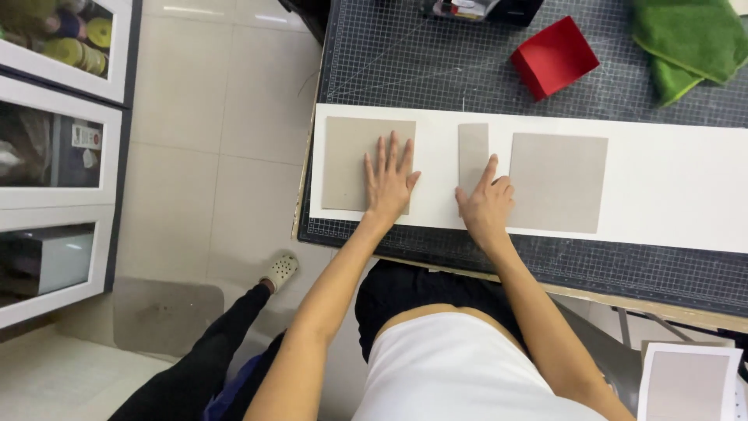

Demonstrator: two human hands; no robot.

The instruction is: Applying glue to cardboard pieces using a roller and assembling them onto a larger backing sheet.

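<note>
A long white sheet (pixel 670 183) lies across a dark gridded cutting mat (pixel 436 74). Three grey boards rest on it: a large left board (pixel 347 156), a narrow strip (pixel 473 152) and a square right board (pixel 557 183). My left hand (pixel 387 178) lies flat with fingers spread on the left board's right part. The index finger of my right hand (pixel 487 203) points onto the lower end of the narrow strip, the other fingers curled. Neither hand grips anything.
A red open box (pixel 555 56) and a green cloth (pixel 686 43) sit on the mat beyond the sheet. White glass-fronted cabinets (pixel 58 156) stand at the left over a tiled floor. A paper with a grey board (pixel 686 382) lies at lower right.
</note>
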